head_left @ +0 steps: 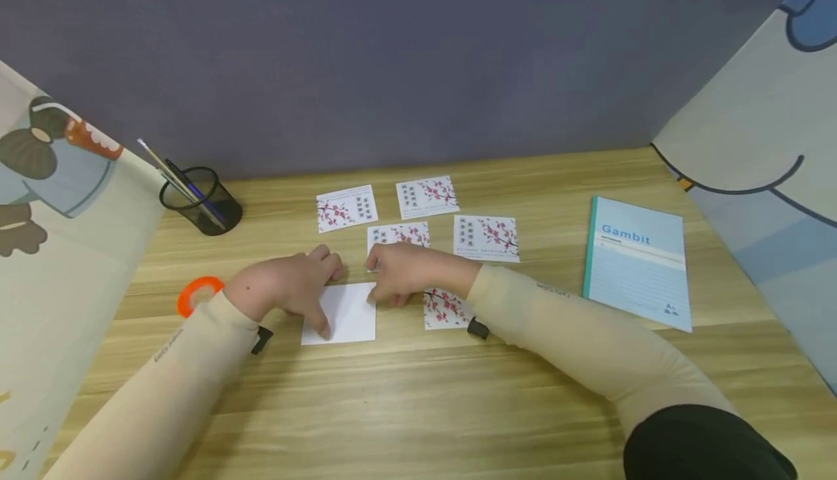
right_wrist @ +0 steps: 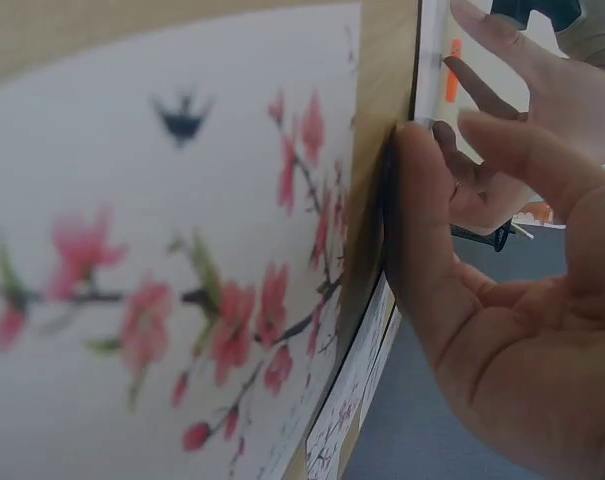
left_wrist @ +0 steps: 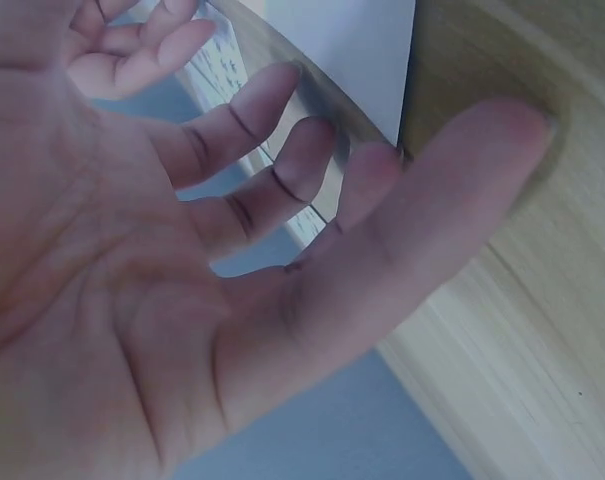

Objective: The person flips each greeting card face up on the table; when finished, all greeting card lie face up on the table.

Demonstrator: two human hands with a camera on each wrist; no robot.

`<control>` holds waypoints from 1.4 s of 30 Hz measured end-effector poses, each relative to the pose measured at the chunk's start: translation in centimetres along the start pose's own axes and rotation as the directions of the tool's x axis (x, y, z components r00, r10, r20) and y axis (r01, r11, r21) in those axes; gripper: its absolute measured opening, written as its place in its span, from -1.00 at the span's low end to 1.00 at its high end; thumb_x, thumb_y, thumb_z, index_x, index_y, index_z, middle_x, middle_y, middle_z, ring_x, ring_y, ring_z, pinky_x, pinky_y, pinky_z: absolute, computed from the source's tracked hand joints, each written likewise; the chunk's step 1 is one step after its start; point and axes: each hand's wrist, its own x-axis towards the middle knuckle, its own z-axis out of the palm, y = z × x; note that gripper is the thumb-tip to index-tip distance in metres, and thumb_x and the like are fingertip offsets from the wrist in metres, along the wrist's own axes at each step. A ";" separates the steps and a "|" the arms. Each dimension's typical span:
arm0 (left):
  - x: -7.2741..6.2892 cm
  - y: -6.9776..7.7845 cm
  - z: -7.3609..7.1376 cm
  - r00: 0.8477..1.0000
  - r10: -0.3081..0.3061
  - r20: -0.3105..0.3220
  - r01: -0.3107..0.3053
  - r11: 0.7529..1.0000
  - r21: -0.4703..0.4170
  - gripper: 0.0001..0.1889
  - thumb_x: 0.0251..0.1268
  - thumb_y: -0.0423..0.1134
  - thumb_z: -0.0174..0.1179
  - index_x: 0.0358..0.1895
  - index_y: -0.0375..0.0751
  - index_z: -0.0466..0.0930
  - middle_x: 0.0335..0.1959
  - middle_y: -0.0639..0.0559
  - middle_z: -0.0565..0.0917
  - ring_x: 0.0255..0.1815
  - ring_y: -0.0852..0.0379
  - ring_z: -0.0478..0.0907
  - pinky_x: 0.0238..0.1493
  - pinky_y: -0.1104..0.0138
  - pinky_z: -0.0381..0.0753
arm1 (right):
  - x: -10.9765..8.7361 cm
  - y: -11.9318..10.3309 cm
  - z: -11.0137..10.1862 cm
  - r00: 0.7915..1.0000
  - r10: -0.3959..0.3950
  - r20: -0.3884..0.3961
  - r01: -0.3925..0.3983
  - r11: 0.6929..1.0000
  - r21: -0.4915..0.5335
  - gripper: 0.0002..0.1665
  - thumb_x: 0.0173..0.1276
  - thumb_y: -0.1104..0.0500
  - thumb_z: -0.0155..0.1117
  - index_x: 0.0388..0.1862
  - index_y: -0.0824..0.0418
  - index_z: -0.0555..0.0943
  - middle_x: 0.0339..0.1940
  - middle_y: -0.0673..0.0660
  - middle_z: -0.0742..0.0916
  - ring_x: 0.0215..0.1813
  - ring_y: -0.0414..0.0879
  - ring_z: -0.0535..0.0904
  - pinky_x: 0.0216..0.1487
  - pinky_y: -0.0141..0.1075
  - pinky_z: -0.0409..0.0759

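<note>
A blank white card (head_left: 349, 313) lies flat on the wooden table between both hands. My left hand (head_left: 288, 284) spreads over its left side, thumb low near the left edge and fingers loosely bent beyond the top corner. The palm of the left hand (left_wrist: 112, 260) shows nothing held in it. At the card's right edge is my right hand (head_left: 408, 269), its thumb down by the upper right corner and its fingers loosely bent. Beneath that hand a blossom-printed card (head_left: 412, 232) is partly covered. Another printed card (head_left: 445, 309) lies partly under the right forearm.
Further printed cards lie behind the hands: one at the back left (head_left: 346, 208), one at the back middle (head_left: 428, 197), one to the right (head_left: 487, 237). A mesh pen cup (head_left: 222, 211) stands back left, near an orange tape roll (head_left: 189, 295). A blue notebook (head_left: 637, 262) lies right.
</note>
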 end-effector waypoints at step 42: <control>0.0 0.7 0.6 0.999 -0.031 -0.023 0.032 0.998 0.053 -0.12 -0.25 0.05 0.78 0.14 -0.15 0.44 0.03 -0.07 0.53 -0.03 -0.07 0.46 0.00 0.09 0.66 | -0.3 -0.2 0.8 0.998 -0.065 -0.008 0.062 0.974 -0.217 -0.29 0.27 0.11 0.64 0.29 0.31 0.52 -0.47 0.01 0.72 -0.55 -0.22 0.59 -0.31 -0.36 0.61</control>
